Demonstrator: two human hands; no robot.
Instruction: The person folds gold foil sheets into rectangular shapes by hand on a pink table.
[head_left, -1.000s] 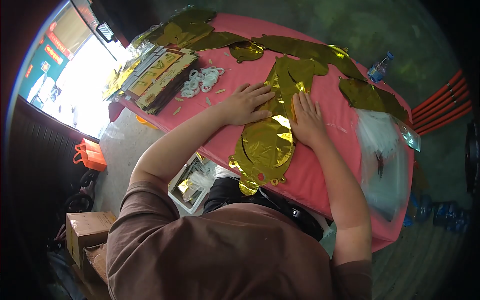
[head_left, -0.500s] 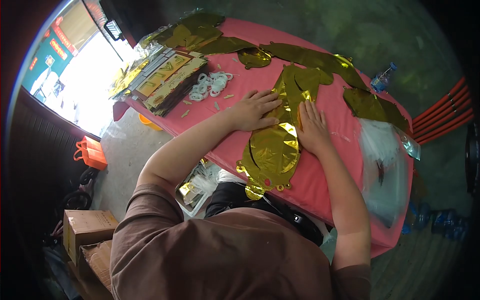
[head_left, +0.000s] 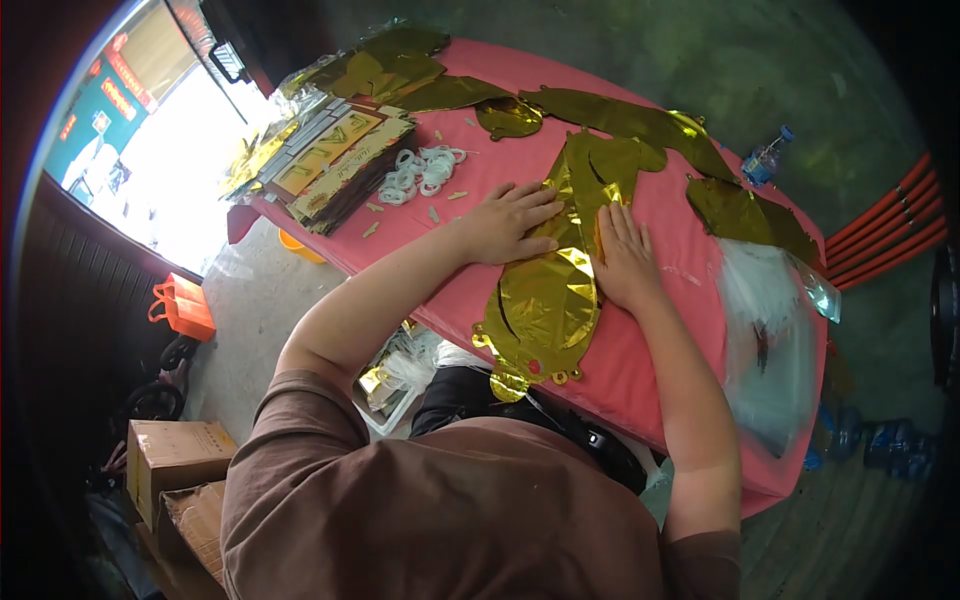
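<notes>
A flat gold foil balloon (head_left: 545, 310) lies in front of me on the pink-covered table (head_left: 670, 385), its near end hanging over the edge. My left hand (head_left: 508, 222) rests palm down on the balloon's left side, fingers stretched. My right hand (head_left: 627, 258) lies flat along its right side, fingers extended. Neither hand grips anything. Beyond them, more flat gold foil balloons (head_left: 625, 115) spread across the far side of the table. Left of my left hand are coils of white ribbon (head_left: 425, 172) and a stack of printed cards (head_left: 335, 160).
A clear plastic bag (head_left: 770, 340) covers the table's right end. A bottle (head_left: 767, 155) stands by the far right edge. On the floor are cardboard boxes (head_left: 175, 460), an orange bag (head_left: 182, 307) and a white bin (head_left: 400, 405) under the table. Red poles (head_left: 890, 225) lean at right.
Almost nothing differs. Both hands stay flat on the gold foil balloon, and the view has shifted very slightly.
</notes>
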